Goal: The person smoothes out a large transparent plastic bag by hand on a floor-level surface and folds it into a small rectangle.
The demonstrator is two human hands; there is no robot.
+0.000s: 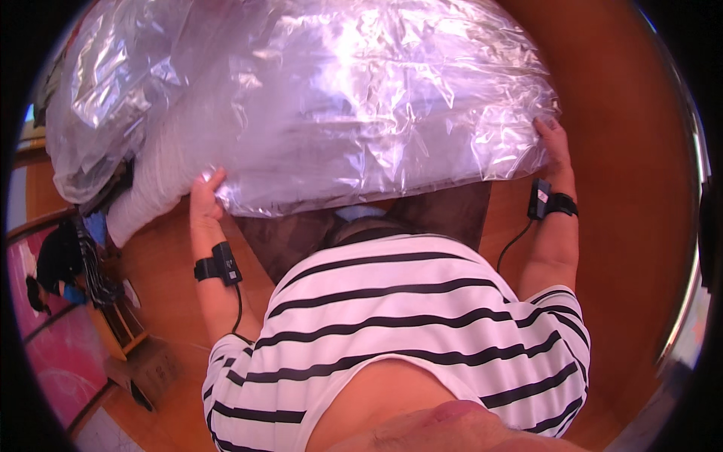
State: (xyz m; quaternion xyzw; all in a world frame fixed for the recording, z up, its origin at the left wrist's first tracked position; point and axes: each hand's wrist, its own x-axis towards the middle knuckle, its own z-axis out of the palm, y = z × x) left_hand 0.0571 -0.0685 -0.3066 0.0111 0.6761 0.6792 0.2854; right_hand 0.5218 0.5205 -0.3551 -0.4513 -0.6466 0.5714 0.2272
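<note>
A large, flat bundle in shiny clear plastic film (350,113) spans the upper part of the head view, in front of my body. At its near left corner, my left hand (208,195) grips the film, thumb on top. My right hand (552,141) holds the near right corner, with the fingers partly hidden behind or under the plastic. Beyond my left hand, a whitish, finely creased soft roll or cover (161,164) slopes down beside the bundle. A crumpled clear plastic bag (104,107) bulges at the far left. What lies inside the film cannot be made out.
Reddish-brown flooring (615,254) extends on the right. At left stand a small wooden frame (127,327), a cardboard box (152,370) and dark clothes (59,260) against pink panels (68,361). Each forearm bears a strapped black device with a cable.
</note>
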